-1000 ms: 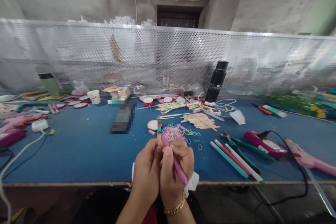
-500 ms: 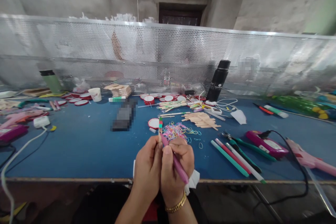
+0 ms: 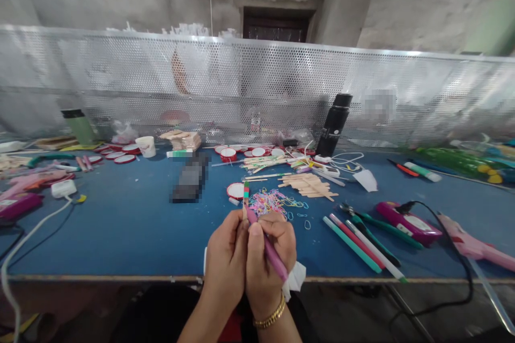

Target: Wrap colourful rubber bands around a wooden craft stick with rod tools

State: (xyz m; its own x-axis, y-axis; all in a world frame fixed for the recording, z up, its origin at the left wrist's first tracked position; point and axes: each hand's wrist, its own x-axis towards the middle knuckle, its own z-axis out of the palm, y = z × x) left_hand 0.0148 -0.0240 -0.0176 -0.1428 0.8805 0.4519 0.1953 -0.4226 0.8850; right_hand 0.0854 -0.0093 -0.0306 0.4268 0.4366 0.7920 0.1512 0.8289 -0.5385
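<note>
Near the table's front edge my left hand (image 3: 226, 246) is closed on a wooden craft stick (image 3: 246, 191), which points away from me and carries green and red colour bands at its far end. My right hand (image 3: 271, 249), pressed against the left, grips a pinkish-purple marker pen (image 3: 275, 259). The pen's tip meets the stick just above my fingers; the exact contact is too small to make out. Just beyond my hands lies a heap of small coloured rubber bands (image 3: 269, 201). White paper (image 3: 296, 277) shows beneath my right hand.
Teal, red and white markers (image 3: 354, 246) lie to the right, beside green-handled pliers (image 3: 372, 236) and a pink glue gun (image 3: 475, 238). Plain craft sticks (image 3: 309, 185), small red-rimmed drums (image 3: 228, 154) and a black bottle (image 3: 335, 124) stand farther back. A dark blurred object (image 3: 190, 178) lies left of centre.
Both hands keep almost the same pose, with the stick and marker still held. The whole view has shifted very slightly.
</note>
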